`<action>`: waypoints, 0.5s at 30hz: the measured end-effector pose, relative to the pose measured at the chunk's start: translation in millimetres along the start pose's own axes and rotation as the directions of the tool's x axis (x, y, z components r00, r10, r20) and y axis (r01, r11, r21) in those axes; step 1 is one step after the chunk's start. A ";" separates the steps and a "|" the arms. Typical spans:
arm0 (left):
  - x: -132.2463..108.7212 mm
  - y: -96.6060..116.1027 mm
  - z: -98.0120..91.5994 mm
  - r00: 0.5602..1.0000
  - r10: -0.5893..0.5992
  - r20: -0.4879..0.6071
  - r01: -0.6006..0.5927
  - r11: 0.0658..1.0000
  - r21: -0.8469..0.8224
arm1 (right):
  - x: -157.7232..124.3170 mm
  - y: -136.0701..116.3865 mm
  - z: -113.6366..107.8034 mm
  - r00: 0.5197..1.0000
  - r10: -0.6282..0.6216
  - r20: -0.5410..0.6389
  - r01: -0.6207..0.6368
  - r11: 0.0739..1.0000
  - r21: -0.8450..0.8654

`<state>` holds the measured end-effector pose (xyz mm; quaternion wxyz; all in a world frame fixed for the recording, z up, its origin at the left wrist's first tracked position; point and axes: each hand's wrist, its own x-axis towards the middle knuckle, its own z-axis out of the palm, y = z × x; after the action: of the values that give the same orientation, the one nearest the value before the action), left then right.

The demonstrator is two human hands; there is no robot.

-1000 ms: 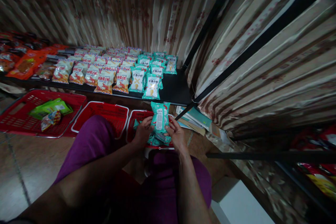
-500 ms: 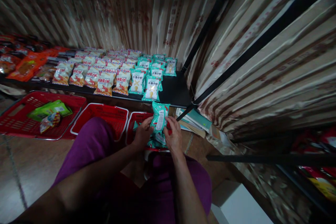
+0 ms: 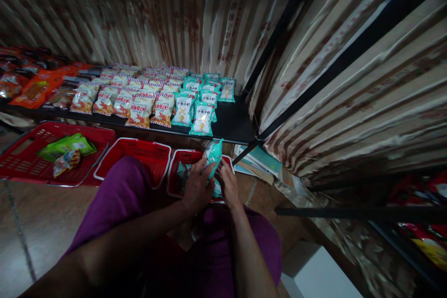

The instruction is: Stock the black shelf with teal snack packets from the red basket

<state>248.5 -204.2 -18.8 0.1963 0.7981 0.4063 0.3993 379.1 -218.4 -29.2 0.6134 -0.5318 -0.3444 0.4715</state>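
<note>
Together, the left hand (image 3: pixel 197 186) and right hand (image 3: pixel 227 185) clasp a teal plastic snack packet (image 3: pixel 213 152). It rises between their fingertips, above a red mesh basket (image 3: pixel 174 173).

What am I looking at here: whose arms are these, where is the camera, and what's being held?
There is no machine: one camera on a person's head looks down at their own bare arms. The left hand and right hand together hold a teal plastic snack packet over a small red plastic basket on the floor. Ahead, a low black shelf carries rows of teal packets and white-and-red packets. At left, a larger red basket holds green packets.
</note>
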 end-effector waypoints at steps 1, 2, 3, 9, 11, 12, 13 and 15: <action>-1.2 2.5 -1.0 0.999 0.035 -0.001 -0.035 0.999 0.017 | -0.6 -1.0 0.9 1.000 -0.003 -0.007 0.003 1.000 -0.002; -2.4 5.0 -1.8 0.998 0.068 -0.009 -0.068 0.997 0.022 | -1.0 -2.0 1.6 1.000 -0.013 -0.022 0.013 1.000 -0.012; -3.7 7.3 -2.4 0.995 0.098 -0.024 -0.098 0.995 0.017 | -1.2 -3.0 1.9 0.999 -0.023 -0.034 0.022 1.000 -0.018; -6.8 12.6 0.5 0.989 0.147 -0.036 -0.149 0.987 -0.065 | 1.8 -3.2 1.2 1.000 0.019 -0.005 -0.019 0.999 0.037; -5.0 10.9 1.2 0.987 0.160 -0.014 -0.160 0.983 -0.091 | 3.5 -1.9 0.8 0.999 0.024 -0.040 -0.022 0.999 0.037; -3.5 9.6 0.9 0.986 0.168 -0.001 -0.167 0.981 -0.101 | 4.2 -1.7 0.7 0.997 0.029 -0.068 -0.026 0.999 0.043; -1.9 8.0 0.2 0.985 0.174 0.013 -0.172 0.979 -0.106 | 4.9 -1.8 0.8 0.995 0.038 -0.095 -0.033 0.998 0.059; 1.8 4.3 -1.9 0.987 0.162 0.013 -0.160 0.983 -0.090 | 6.2 -3.1 1.5 0.990 0.066 -0.127 -0.051 0.992 0.118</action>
<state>249.8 -205.3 -14.0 0.2027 0.8230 0.3202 0.4232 380.3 -212.1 -26.4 0.6502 -0.5353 -0.2600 0.4723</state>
